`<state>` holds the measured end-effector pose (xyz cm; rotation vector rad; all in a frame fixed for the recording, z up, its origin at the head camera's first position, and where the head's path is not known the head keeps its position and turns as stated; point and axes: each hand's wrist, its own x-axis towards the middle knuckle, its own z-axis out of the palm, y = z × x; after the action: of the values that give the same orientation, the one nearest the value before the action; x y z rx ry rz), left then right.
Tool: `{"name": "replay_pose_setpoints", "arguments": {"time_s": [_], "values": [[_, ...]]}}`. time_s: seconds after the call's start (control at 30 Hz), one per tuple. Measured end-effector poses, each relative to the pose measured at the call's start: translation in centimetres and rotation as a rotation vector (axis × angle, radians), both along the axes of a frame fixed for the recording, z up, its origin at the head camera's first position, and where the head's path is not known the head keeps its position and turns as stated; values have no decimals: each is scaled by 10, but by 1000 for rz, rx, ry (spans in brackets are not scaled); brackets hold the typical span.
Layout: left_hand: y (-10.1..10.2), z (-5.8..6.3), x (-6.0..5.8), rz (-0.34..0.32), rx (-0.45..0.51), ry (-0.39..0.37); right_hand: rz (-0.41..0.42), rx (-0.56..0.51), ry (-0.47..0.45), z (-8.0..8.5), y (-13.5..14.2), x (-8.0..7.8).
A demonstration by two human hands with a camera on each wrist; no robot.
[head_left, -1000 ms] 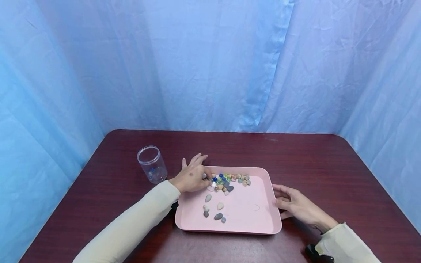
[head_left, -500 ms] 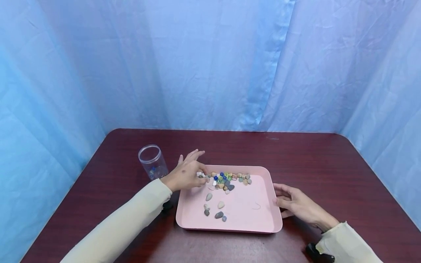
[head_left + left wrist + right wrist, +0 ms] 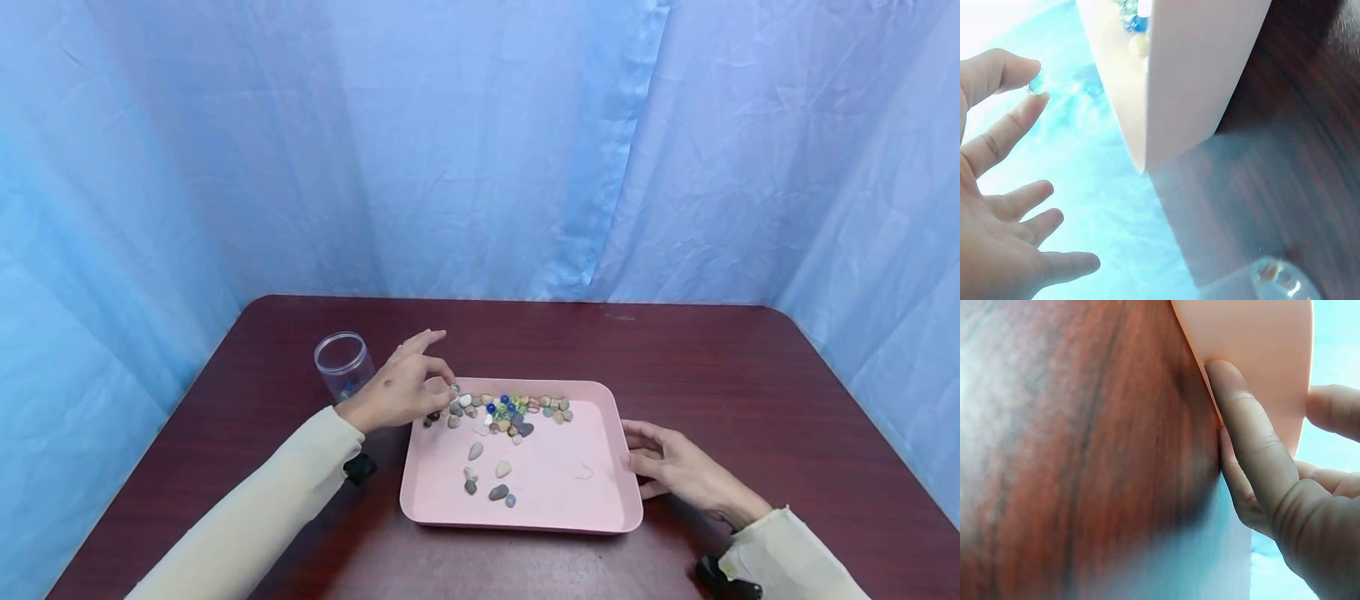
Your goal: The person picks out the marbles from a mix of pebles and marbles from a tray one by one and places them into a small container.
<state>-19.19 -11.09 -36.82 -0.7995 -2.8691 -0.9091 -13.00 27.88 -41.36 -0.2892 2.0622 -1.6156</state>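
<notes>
Between thumb and index finger, my left hand [image 3: 393,390] pinches a small clear greenish glass marble [image 3: 1036,84]; its other fingers spread away. This hand is over the far left corner of the pink tray [image 3: 555,517], overlapping part of the clear plastic jar [image 3: 341,354] in the head view. A few blue marbles lie at the jar's bottom. Along the tray's far side is a cluster of pebbles [image 3: 525,428], blue marbles [image 3: 491,408] and green glass marbles [image 3: 501,414]. My right hand [image 3: 678,471] holds the tray's right side, thumb at the rim, fingers against the outer wall.
Several loose pebbles [image 3: 498,492] are scattered in the tray's near left part. A thin curved strand [image 3: 584,472] lies toward its right. The dark red wooden table [image 3: 712,358] is bordered by blue curtains [image 3: 480,150].
My left hand has moved left from the pebble cluster toward the jar, a marble now showing at its fingertips. Pebbles it had covered are uncovered. The right hand stays on the tray.
</notes>
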Motion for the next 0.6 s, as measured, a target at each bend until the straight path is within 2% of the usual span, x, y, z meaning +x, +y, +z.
{"name": "replay_pose_setpoints", "arguments": {"time_s": [0.33,0.6], "values": [[-22,14,4,27,48,10,-10,-3,-2,0,0,1],[-37,21,7,42,93,58,-14,5,2,-1,0,0]]}}
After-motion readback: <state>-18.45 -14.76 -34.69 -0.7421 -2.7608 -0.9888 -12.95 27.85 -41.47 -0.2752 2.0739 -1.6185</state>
